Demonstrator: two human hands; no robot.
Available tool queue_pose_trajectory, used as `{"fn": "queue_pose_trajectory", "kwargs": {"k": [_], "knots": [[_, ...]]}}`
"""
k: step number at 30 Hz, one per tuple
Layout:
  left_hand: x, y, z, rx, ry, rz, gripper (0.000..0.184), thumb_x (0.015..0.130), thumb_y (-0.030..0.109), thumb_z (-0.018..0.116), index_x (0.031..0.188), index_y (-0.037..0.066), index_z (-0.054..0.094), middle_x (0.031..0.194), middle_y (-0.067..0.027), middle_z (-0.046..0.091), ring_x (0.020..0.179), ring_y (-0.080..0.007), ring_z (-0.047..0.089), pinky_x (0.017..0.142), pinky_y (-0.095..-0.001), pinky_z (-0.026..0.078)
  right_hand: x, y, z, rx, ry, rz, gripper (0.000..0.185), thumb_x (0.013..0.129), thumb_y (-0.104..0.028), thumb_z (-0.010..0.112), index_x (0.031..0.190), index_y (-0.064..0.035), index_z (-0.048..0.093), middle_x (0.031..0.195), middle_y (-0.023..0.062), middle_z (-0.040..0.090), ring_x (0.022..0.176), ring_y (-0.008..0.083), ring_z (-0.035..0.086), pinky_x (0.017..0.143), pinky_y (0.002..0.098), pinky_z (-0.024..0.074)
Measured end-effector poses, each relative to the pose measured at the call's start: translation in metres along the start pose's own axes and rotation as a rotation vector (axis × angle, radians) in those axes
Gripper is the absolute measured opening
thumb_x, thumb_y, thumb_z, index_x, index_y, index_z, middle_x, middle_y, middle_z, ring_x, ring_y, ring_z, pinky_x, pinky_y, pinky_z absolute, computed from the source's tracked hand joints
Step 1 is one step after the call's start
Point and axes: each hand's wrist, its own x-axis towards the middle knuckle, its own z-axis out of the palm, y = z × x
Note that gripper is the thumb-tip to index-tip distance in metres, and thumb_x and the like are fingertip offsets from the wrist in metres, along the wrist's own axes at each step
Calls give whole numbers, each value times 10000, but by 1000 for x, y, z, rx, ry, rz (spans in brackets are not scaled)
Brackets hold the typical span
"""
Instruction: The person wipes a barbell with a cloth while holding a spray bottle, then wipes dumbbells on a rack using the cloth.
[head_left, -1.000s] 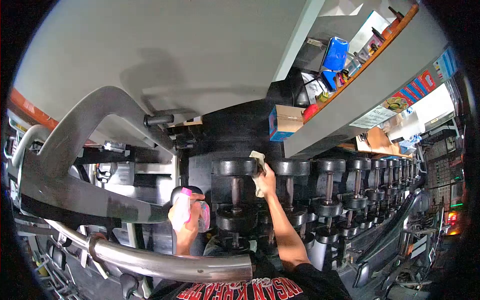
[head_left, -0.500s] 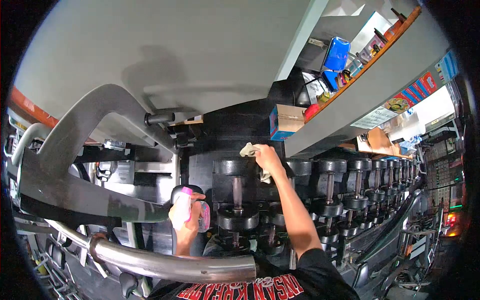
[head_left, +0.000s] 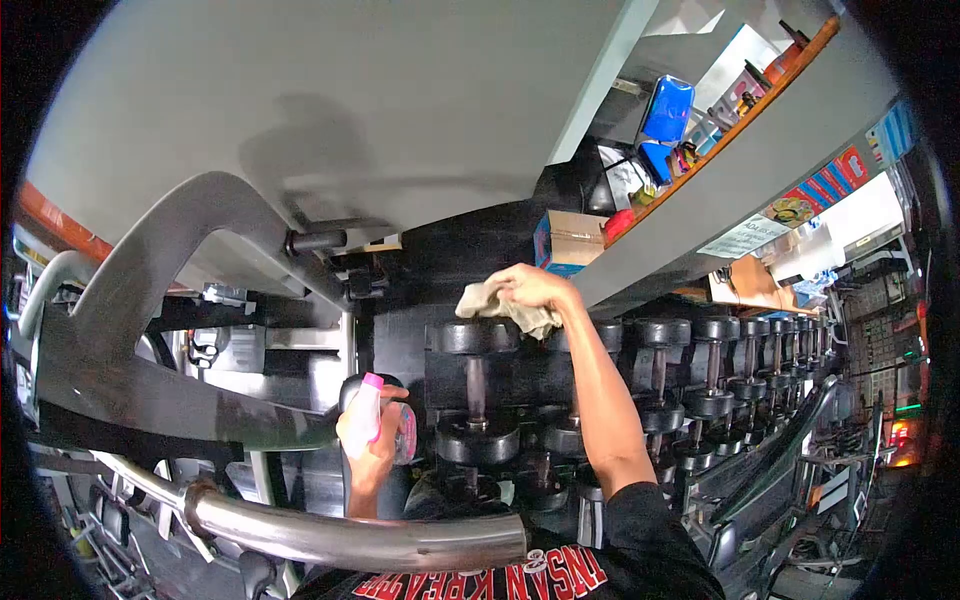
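A pale beige cloth (head_left: 537, 318) hangs from my right hand (head_left: 535, 288), whose fingers are closed on it. The cloth is at the far end of a black dumbbell (head_left: 476, 390) on the rack; I cannot tell whether it touches the top. My left hand (head_left: 370, 440) is wrapped around a spray bottle (head_left: 364, 415) with a white and pink head, left of that dumbbell. The bottle's clear lower body shows partly behind my fingers.
More dumbbells (head_left: 660, 370) run in rows to the right. A thick metal tube (head_left: 350, 535) crosses close in front of me, and a grey machine frame (head_left: 100, 310) stands left. A cardboard box (head_left: 575, 240) sits beyond, beside the grey counter (head_left: 720, 190).
My right hand has risen slightly away from me, and the cloth now spreads wider and further left over the dumbbell's far end. The left hand with the spray bottle is almost unchanged.
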Motion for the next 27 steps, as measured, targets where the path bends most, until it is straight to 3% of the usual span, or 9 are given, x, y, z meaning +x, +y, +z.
{"fn": "queue_pose_trajectory", "kwargs": {"k": [2, 6, 7, 16, 17, 19, 21, 23, 27], "knots": [[-1, 2, -4, 5, 0, 23, 156, 808, 5, 539, 934, -29, 624, 802, -71, 648, 543, -63, 521, 524, -216, 422, 8, 7, 7, 58, 159, 120, 360, 770, -43, 571, 1124, -75, 625, 1001, 103, 677, 891, 178, 622, 819, 305, 470], [-2, 0, -8, 32, -2, 17, 144, 833, 38, 537, 940, -36, 600, 804, -90, 634, 535, -79, 519, 512, -233, 423, 37, 33, 41, -268, 97, 124, 302, 723, -147, 625, 1018, -127, 685, 965, 152, 671, 886, 260, 655, 776, 346, 498], [-3, -2, -10, 68, -15, 55, 154, 861, 74, 536, 952, -44, 572, 818, -110, 626, 529, -96, 521, 508, -247, 433, 43, 25, 41, -326, 51, 162, 357, 716, -178, 601, 1065, -189, 676, 1066, 128, 655, 950, 290, 636, 833, 372, 485], [-14, -3, -16, -21, -3, 20, 168, 802, 7, 550, 948, -18, 628, 779, -64, 644, 536, -68, 528, 505, -217, 419, 34, -40, 28, -168, -139, -39, 371, 784, -45, 530, 1143, -77, 614, 1042, 109, 657, 979, 207, 594, 871, 323, 444], [-16, -3, -17, -21, 4, 18, 168, 802, 7, 550, 948, -18, 628, 779, -64, 644, 536, -68, 528, 505, -217, 419, 46, -3, 27, 168, -157, -120, 398, 767, -17, 515, 1153, -57, 601, 1042, 102, 654, 999, 196, 588, 879, 305, 443], [-19, -4, -18, -26, 43, 14, 152, 810, 28, 561, 941, -13, 626, 799, -77, 657, 572, -84, 550, 535, -231, 440, 65, 35, 39, 140, 115, 73, 392, 741, 7, 508, 1111, -40, 627, 1029, 100, 664, 977, 186, 599, 878, 293, 448], [-22, -9, -23, 44, 49, 41, 144, 815, 36, 564, 937, -11, 624, 812, -86, 663, 596, -92, 560, 555, -241, 449, 83, 55, 54, -29, 155, 84, 375, 710, -69, 545, 1054, -142, 673, 1085, 106, 653, 961, 232, 627, 850, 343, 475], [-25, -11, -27, 112, 46, 67, 136, 820, 43, 567, 932, -8, 622, 825, -96, 668, 621, -100, 570, 575, -251, 459, 92, 30, 70, -350, 39, 74, 366, 738, -91, 522, 1061, -173, 674, 1066, 91, 665, 978, 236, 628, 876, 333, 464], [-37, -14, -30, 131, 45, 72, 126, 822, 52, 574, 926, -5, 617, 834, -102, 669, 629, -103, 567, 588, -259, 461, 73, -36, 61, -301, -151, 58, 397, 746, -60, 499, 1087, -173, 667, 1092, 98, 656, 1002, 241, 617, 885, 325, 458]]}}
